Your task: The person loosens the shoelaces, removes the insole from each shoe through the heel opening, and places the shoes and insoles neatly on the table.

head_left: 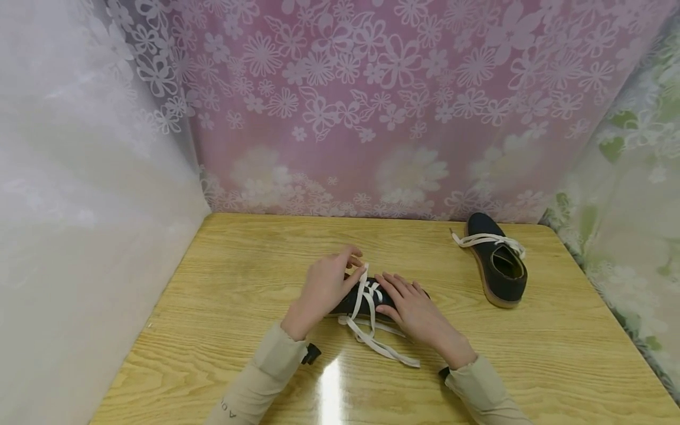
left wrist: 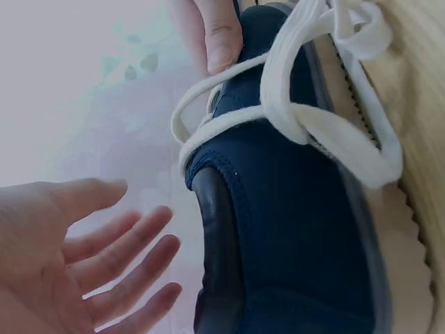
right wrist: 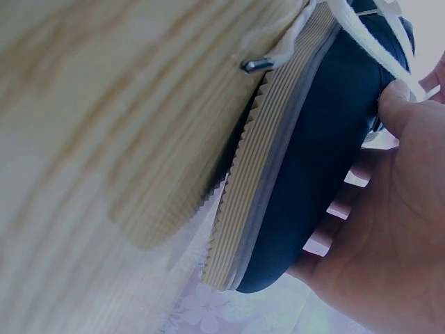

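A dark blue canvas shoe (head_left: pixel 346 302) with a tan ridged sole lies in front of me, toe to the right. Its white lace (head_left: pixel 383 349) crosses the eyelets, and long ends trail over the near side onto the table. My left hand (head_left: pixel 328 284) hovers at the heel side, by the top of a lace strand. In the left wrist view its fingers (left wrist: pixel 132 247) are spread and hold nothing, beside the shoe's opening. Over the toe half, my right hand (head_left: pixel 419 313) holds the shoe, thumb by the laces and fingertips hidden behind it in the right wrist view.
A second dark shoe (head_left: pixel 507 291) sits at the back right of the wooden table (head_left: pixel 239 265), its white lace (head_left: pixel 480 238) loose across it. A pink floral curtain (head_left: pixel 345 153) hangs behind the table, with pale curtains on both sides.
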Demonstrator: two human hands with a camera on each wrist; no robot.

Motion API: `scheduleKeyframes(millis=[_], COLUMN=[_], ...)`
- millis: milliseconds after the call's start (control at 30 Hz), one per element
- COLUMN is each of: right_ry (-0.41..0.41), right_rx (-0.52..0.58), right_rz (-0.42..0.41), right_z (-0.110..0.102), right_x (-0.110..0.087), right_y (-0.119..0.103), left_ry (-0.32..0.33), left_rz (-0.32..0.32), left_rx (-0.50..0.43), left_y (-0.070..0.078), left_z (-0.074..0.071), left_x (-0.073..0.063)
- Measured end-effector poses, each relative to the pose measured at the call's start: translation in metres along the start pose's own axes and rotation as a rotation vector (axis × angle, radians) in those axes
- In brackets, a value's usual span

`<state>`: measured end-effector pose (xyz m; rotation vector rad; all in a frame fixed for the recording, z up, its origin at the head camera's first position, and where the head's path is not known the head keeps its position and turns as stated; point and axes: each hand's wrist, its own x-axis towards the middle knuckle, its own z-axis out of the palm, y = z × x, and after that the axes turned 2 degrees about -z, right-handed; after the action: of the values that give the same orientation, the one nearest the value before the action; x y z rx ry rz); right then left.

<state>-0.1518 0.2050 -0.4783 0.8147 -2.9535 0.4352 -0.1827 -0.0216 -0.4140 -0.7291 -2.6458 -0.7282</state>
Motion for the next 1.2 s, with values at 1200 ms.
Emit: scheduleKeyframes(millis=[1200], right_ry=[0.022], right_rx=[-0.01], right_rz=[-0.022], right_z=[0.0], right_x=[0.0], right_y=[-0.001], left_ry=[0.145], left_rz=[-0.046], left_rx=[-0.149], left_y=[0.005], left_z=[-0.009], left_x=[-0.001])
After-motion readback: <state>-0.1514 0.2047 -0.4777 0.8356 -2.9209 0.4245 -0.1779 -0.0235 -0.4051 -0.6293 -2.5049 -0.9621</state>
